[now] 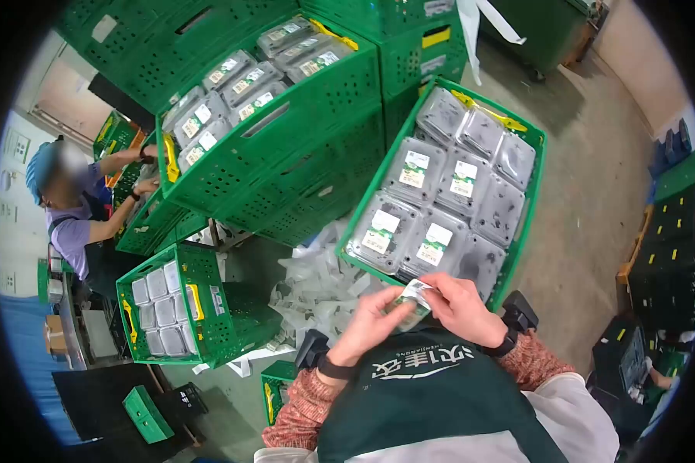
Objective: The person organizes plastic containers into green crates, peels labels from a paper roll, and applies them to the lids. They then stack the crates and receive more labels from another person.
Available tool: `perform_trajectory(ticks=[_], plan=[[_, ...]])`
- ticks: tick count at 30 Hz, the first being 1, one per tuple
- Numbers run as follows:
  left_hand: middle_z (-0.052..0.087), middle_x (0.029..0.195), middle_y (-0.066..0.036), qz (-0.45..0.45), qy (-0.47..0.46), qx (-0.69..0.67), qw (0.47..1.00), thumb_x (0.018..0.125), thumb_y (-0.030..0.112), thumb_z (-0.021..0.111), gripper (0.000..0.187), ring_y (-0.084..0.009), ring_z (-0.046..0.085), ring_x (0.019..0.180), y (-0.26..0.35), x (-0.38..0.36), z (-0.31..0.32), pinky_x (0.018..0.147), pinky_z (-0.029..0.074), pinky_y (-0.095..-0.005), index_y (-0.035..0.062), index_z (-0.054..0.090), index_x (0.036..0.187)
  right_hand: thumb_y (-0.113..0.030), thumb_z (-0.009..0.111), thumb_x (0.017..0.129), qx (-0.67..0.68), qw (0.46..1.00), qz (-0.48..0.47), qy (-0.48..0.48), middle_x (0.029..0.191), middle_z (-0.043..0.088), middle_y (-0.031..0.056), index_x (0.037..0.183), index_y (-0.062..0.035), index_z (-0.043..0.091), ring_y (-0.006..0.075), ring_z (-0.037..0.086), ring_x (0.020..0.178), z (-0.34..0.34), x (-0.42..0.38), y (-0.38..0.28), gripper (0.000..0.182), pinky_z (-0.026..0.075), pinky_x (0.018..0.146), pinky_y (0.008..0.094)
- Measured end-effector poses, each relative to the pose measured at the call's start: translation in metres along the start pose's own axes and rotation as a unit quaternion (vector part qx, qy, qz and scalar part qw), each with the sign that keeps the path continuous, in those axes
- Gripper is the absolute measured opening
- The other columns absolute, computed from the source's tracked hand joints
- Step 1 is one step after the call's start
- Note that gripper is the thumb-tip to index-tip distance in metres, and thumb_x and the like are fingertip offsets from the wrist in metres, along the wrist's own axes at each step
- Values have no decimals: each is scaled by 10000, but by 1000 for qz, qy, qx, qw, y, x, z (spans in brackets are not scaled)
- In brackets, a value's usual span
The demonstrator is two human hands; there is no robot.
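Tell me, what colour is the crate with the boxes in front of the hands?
Green, with a yellow clip at its far end; the crate shows in the head view.

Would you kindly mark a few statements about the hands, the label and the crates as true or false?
1. Both hands, left hand and right hand, hold a small label. True.
2. The crate in front of the hands is red. False: it is green.
3. Every clear box in that crate bears a label. False: several have none.
4. A co-worker reaches into another crate at the left. True.
5. The right wrist is bare. False: it wears a dark wristband.
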State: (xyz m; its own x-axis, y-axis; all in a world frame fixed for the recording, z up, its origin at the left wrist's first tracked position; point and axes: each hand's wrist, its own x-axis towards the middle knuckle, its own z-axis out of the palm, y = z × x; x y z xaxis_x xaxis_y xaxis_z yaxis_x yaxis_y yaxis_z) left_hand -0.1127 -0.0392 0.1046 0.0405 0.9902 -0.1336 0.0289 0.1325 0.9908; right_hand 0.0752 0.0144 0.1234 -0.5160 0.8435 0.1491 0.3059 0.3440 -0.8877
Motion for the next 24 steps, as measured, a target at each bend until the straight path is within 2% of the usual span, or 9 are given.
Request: perform_trajectory(ticks=[3,5,11,13,14,15,19,22,24], plan=[[625,724,48,-49,28,31,998,885,74,693,81,-24,530,692,-10,2,8,592,444,-220,7,670,845,-25,708,831,-91,992,-14,81,790,625,100,928,-17,649,192,611,609,-1,-6,-8,114,485,547,301],[591,667,67,-100,34,-38,994,866,103,724,127,-13,502,652,-7,3,14,557,427,-220,8,673,797,-89,719,816,-90,993,-16,76,798,624,109,892,-54,647,306,634,682,-12,-9,-8,111,508,586,389],[696,711,-22,-42,-60,116,990,861,134,729,174,-27,575,649,-2,3,10,570,462,-236,14,736,986,-151,741,783,-396,884,42,243,845,611,140,925,-28,605,320,599,817,-138,9,67,232,494,709,403],[690,707,3,-54,-64,86,993,871,126,721,155,-20,562,639,-11,3,4,564,452,-220,2,736,962,-277,752,751,-369,912,171,53,948,647,117,995,-57,593,332,592,953,-140,3,87,365,487,814,446],[689,711,7,-56,-71,73,993,873,123,717,153,-18,559,639,-10,2,4,563,449,-216,1,735,963,-349,779,704,-383,920,85,13,964,648,104,973,-64,595,319,592,945,-126,-11,120,434,485,835,437],[688,715,11,-60,-77,60,993,876,120,714,151,-16,556,639,-9,0,4,563,446,-211,0,735,965,-352,789,689,-375,908,159,-96,967,647,95,977,-74,592,317,588,963,-109,-13,122,446,475,857,437],[686,746,16,-57,-107,23,992,877,96,714,154,-13,557,666,5,-6,10,581,446,-196,-6,730,990,-342,807,673,-468,869,140,-78,971,629,121,1084,-64,573,319,581,966,-62,-44,160,549,458,841,413],[686,764,29,-44,-114,38,992,879,75,708,147,-13,567,682,3,-7,7,591,452,-190,-4,732,1001,-271,751,788,-466,878,101,43,1129,630,136,1262,-30,509,308,600,981,-66,-42,103,585,470,820,391],[687,780,28,-39,-107,37,993,877,57,702,131,-18,580,699,2,-7,12,608,464,-188,-3,732,990,-252,715,834,-34,977,210,-13,1050,636,141,1252,-27,523,318,624,944,-77,-38,53,512,487,752,393]])
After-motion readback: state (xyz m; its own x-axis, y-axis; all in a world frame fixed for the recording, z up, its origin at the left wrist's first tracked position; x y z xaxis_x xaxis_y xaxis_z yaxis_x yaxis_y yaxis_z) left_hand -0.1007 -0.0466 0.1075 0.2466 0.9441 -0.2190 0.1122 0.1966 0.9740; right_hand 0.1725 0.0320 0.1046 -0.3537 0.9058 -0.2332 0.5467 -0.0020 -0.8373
